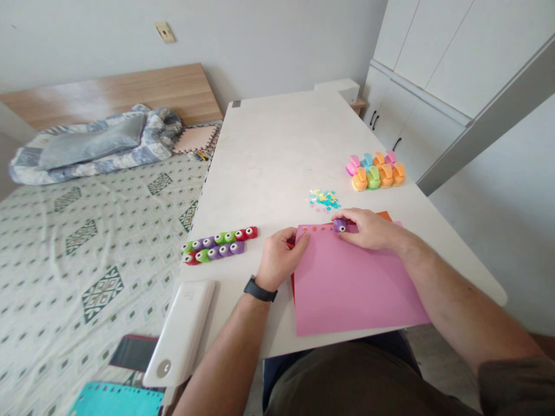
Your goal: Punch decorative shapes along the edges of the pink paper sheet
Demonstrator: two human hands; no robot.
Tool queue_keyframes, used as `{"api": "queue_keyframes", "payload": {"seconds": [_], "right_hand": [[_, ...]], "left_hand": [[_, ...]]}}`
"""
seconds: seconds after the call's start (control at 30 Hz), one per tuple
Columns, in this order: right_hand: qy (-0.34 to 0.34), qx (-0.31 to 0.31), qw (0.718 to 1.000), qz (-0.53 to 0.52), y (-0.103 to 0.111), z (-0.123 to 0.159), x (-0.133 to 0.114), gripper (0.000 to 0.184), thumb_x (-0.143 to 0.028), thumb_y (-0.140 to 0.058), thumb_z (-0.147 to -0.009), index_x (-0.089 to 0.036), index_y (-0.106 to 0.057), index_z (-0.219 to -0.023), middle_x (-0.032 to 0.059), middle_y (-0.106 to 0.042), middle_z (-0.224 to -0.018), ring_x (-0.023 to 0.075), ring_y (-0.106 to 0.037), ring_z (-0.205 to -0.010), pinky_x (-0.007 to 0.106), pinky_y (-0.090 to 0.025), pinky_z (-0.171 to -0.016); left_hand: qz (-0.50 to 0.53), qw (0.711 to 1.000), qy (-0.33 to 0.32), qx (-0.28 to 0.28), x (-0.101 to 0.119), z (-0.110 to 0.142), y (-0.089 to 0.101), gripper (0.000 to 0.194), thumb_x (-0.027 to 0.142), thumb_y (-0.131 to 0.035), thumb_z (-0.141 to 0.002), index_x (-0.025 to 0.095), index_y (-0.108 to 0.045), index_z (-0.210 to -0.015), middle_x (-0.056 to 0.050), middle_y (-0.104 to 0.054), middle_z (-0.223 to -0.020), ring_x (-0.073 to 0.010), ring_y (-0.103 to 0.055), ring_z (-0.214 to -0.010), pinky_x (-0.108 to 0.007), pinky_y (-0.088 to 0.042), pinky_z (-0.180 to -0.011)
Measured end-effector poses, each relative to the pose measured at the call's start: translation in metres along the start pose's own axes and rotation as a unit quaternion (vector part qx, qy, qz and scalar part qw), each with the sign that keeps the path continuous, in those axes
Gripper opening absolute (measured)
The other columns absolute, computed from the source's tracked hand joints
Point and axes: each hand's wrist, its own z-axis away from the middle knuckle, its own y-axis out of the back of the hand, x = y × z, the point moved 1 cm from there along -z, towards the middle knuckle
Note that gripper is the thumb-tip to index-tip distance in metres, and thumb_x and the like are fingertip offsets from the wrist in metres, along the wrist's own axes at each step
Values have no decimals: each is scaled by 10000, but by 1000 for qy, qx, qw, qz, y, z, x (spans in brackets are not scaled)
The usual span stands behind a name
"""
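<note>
A pink sheet of paper (347, 283) lies at the table's near edge, with an orange-red sheet (384, 216) showing from under it. Along its far edge runs a short row of punched shapes (314, 229) with orange showing through. My left hand (280, 257) pinches the far left corner of the pink sheet between thumb and fingers. At the far edge, just right of the punched row, my right hand (368, 228) grips a small purple craft punch (340, 226). The punch sits on the paper's edge.
Two rows of small punches (217, 245) stand to the left, and larger colourful lever punches (377, 170) to the back right. Paper confetti (325, 199) is heaped beyond the sheet. A white power bank (182, 329) lies at the table's left edge, beside a bed (130, 231).
</note>
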Motion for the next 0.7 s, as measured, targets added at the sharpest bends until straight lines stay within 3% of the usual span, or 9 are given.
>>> {"api": "queue_keyframes", "payload": {"seconds": [0.27,0.4,0.7], "right_hand": [[34,16,998,44,-1,-2,1,349,-235,-629,-875,-227,-723,-1210,91,-735,-1216,270,-679,-1114,390,-515,-987],[21,10,999,42,0,-2,1,312,-247,-616,-892,-253,-735,-1180,76,-739,-1201,267,-690,-1065,377,-527,-936],[5,-9,1000,20,2,-3,-2,258,-281,-589,-932,-282,-741,-1141,57,-749,-1158,285,-670,-1116,405,-512,-985]], "left_hand": [[-10,1000,0,3,1,0,0,383,486,-590,-948,168,-627,-738,22,-519,-659,-110,-454,-630,-236,-323,-560],[-2,1000,4,5,1,0,0,394,491,-589,-944,169,-605,-718,22,-510,-659,-113,-450,-636,-240,-323,-565],[8,1000,4,14,1,0,0,396,488,-598,-924,173,-578,-684,21,-493,-642,-112,-430,-618,-236,-314,-551]]}}
